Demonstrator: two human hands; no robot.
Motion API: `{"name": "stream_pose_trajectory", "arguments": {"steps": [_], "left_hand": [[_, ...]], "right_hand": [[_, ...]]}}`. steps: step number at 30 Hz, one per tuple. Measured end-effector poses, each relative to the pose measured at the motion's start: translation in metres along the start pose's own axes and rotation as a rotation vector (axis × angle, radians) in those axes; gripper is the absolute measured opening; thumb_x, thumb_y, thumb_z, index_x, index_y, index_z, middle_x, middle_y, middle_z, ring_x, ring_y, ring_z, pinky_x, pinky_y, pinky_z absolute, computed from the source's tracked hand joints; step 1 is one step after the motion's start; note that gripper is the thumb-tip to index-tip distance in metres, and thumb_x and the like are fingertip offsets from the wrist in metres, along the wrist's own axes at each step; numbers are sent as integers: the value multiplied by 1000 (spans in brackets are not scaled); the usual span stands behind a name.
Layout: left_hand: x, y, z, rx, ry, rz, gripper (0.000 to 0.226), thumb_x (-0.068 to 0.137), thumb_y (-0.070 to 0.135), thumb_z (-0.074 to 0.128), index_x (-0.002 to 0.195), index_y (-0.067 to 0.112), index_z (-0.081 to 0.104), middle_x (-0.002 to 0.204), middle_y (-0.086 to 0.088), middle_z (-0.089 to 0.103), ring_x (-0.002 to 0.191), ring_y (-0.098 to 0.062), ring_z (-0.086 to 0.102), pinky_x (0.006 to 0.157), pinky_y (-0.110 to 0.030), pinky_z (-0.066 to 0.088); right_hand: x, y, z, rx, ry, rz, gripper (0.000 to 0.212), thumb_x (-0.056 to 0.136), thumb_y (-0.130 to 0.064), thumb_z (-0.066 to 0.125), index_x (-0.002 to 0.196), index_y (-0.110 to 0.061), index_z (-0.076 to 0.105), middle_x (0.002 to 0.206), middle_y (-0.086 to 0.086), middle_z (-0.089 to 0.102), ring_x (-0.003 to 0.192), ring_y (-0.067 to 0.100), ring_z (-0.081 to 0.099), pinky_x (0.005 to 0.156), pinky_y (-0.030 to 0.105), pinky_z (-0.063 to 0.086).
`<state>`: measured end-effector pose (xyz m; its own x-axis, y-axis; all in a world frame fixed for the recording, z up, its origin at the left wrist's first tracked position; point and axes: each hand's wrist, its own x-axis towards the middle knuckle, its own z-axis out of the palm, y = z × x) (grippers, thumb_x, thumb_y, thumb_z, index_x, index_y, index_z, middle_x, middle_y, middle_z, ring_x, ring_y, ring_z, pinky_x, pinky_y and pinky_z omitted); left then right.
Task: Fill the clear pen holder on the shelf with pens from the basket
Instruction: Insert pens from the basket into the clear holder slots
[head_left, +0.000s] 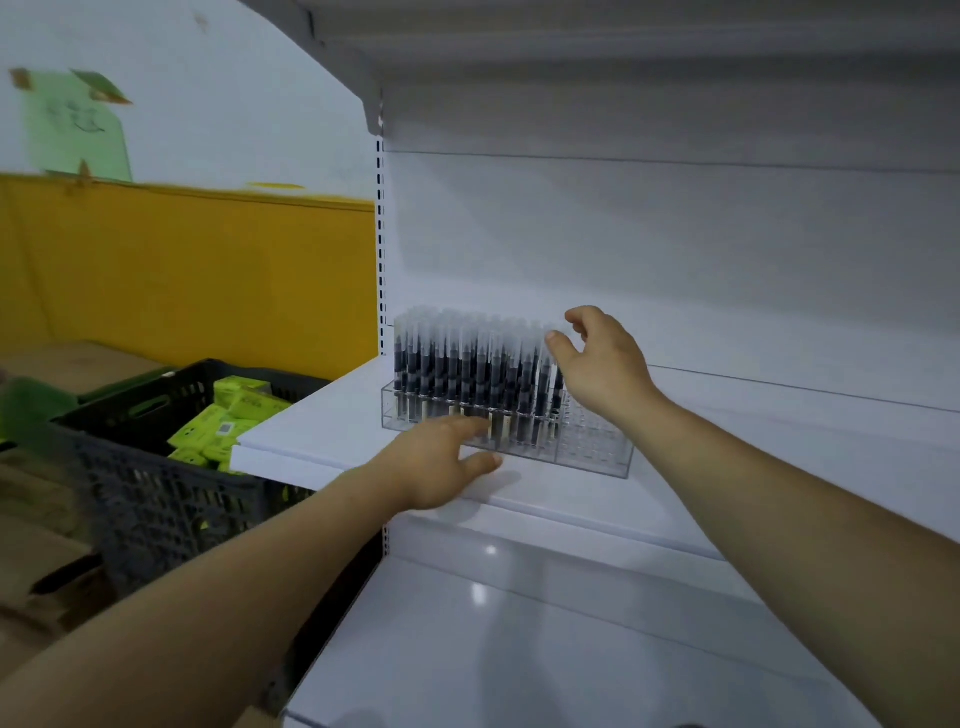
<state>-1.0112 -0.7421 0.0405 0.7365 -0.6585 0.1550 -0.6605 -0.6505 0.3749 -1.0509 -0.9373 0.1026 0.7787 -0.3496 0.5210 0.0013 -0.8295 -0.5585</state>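
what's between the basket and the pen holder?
Only bare white shelf: the basket sits off its left end, the holder stands further right on it. Head view.

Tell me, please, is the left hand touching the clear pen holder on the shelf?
Cannot tell. The head view shows the left hand overlapping the front wall of the pen holder, but blur hides any contact or gap.

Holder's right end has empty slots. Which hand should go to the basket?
Left. The left hand is open by the clear plastic pen holder, nearer the dark plastic basket on the left; the right hand is up at the pen caps.
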Motion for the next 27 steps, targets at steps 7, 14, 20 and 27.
{"name": "stream_pose_trajectory", "arguments": {"steps": [7, 14, 20, 27], "left_hand": [[-36, -6, -47, -35, 104, -136, 63, 96, 48, 48, 150, 22, 30, 156, 0, 30, 140, -21, 33, 110, -33, 29], [-80, -34, -69, -22, 193, -306, 66, 95, 51, 48, 151, 23, 27, 160, 3, 20, 146, -20, 20, 116, -39, 24], [-137, -75, -86, 35, 224, -538, 67, 95, 51, 49, 151, 22, 27, 161, 1, 16, 143, -22, 28, 112, -37, 29], [-219, -137, -73, 41, 248, -848, 66, 94, 48, 52, 149, 20, 31, 157, -3, 28, 142, -22, 29, 112, -34, 28]], "right_hand": [[-10, -48, -1, -21, -100, -131, 50, 98, -44, 45, 140, -19, 41, 145, 2, 42, 127, 22, 45, 93, 26, 32], [-14, -106, 31, 18, -294, -285, 54, 98, -47, 44, 143, -20, 38, 149, 3, 39, 133, 24, 40, 103, 36, 35], [-35, -164, 92, 53, -554, -434, 61, 98, -50, 43, 149, -21, 28, 155, 4, 30, 135, 28, 38, 99, 37, 37], [-77, -220, 187, 23, -763, -547, 65, 96, -55, 42, 150, -23, 27, 154, 3, 31, 133, 28, 40, 95, 38, 40]]}}
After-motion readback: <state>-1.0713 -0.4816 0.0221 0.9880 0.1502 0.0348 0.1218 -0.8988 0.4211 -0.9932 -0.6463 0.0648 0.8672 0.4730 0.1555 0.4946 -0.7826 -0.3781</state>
